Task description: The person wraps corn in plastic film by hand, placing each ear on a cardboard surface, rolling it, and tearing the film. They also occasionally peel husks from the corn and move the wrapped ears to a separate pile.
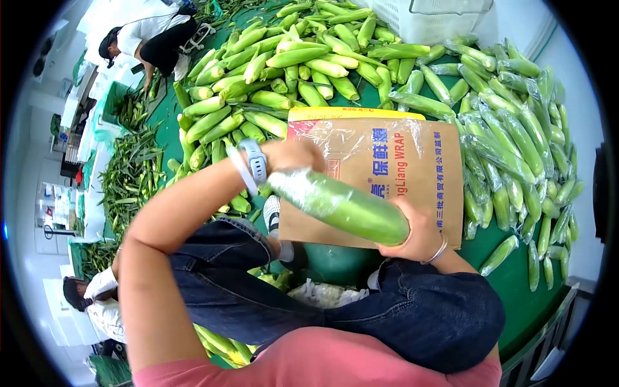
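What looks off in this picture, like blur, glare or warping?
Head view: black rounded border, scene bowed towards it; left hand smeared, probably by motion; white glare on the wrapped cob and the cardboard; wall at picture left washed out.

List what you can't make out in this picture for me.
Head view:
- Fingers of your left hand: motion blur, so their hold on the wrapped corn can't be told.
- Start of the red lettering on the cardboard box: hidden behind that corn.
- Top of the white crate: cut off by the upper edge.
- Hands of the person at lower left: hidden, partly by your left arm.
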A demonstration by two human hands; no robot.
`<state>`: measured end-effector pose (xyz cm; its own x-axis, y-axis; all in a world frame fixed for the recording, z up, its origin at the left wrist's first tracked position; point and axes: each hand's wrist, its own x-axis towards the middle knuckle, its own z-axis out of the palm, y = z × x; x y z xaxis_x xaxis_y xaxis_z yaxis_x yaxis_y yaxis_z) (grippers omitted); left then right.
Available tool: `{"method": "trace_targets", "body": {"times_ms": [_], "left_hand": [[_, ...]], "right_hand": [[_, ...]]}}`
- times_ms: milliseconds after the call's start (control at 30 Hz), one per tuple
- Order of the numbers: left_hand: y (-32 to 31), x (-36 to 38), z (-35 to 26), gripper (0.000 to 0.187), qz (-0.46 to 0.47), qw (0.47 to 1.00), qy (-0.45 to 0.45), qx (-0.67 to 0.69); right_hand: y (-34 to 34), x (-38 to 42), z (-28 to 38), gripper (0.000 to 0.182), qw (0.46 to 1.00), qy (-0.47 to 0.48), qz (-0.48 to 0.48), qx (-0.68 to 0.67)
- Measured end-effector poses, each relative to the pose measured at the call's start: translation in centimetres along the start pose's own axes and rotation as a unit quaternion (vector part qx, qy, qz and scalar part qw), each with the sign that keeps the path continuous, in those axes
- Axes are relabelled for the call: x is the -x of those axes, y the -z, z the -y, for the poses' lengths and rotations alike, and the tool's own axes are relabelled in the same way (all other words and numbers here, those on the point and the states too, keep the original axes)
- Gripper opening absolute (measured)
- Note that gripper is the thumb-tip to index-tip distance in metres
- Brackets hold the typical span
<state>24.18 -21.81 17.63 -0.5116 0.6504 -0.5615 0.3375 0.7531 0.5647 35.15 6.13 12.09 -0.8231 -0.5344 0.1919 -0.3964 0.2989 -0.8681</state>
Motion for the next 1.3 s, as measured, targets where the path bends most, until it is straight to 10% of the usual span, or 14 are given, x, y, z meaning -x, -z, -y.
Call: {"method": "trace_targets", "body": {"times_ms": [33,133,200,233,333,467,600,733,800,833,967,1033,1133,1300], "left_hand": [[-1.3,0.1,0.5,0.024,0.03,0.938,-0.34,-0.053],[-5.1,0.5,-2.2,0.034,0.093,0.976,-0.145,0.13],[-6.7,-0.7,-3.6,0.044,-0.007,0.678,0.13,0.724],[-7.1,-1.3,-4.7,0.044,-0.004,0.68,0.126,0.722],[-6.1,-3.3,-6.3,0.062,-0.279,0.392,-0.238,0.844],[-5.6,-5.2,-9.5,0.04,-0.488,0.591,-0.231,0.6],[-5.6,-10.0,-12.1,0.036,-0.542,0.532,-0.147,0.634],[-7.5,-11.6,-13.8,0.026,-0.483,0.648,-0.201,0.553],[-7.1,-8.1,-11.8,0.019,-0.205,0.804,-0.221,0.512],[-6.5,-6.3,-9.2,0.008,-0.351,0.76,-0.208,0.506],[-4.4,-3.3,14.9,0.014,-0.737,0.606,0.099,0.283],[-9.3,-3.0,27.1,0.058,-0.495,0.767,0.39,0.124],[-17.5,-5.2,31.7,0.085,-0.238,0.868,0.435,0.04],[-14.1,-4.1,25.6,0.062,-0.277,0.863,0.416,0.069]], "right_hand": [[0.3,-0.3,0.0,0.054,0.989,0.068,-0.059,0.114],[-0.9,-0.4,-1.9,0.06,0.958,0.096,-0.18,0.201],[-1.3,-0.3,-2.3,0.059,0.955,0.088,-0.194,0.204],[-1.6,-0.4,-2.0,0.057,0.965,0.077,-0.185,0.167],[-1.7,-0.9,-1.3,0.057,0.988,-0.017,-0.143,0.051],[-2.6,-0.7,-2.7,0.065,0.976,-0.084,-0.202,0.001],[0.1,-1.3,-2.5,0.063,0.888,-0.068,-0.346,0.297],[5.6,-0.9,-4.1,0.055,0.792,-0.056,-0.428,0.432],[9.0,0.6,-4.9,0.049,0.791,-0.143,-0.462,0.375],[10.9,1.9,-5.5,0.045,0.791,-0.171,-0.501,0.306],[22.9,9.0,-10.3,0.043,0.736,-0.233,-0.627,0.104],[29.4,12.0,-12.8,0.045,0.699,-0.172,-0.693,-0.036],[31.2,11.3,-13.0,0.044,0.764,-0.118,-0.631,0.064],[11.9,-2.0,-7.9,0.033,0.898,-0.334,-0.148,0.245]]}}
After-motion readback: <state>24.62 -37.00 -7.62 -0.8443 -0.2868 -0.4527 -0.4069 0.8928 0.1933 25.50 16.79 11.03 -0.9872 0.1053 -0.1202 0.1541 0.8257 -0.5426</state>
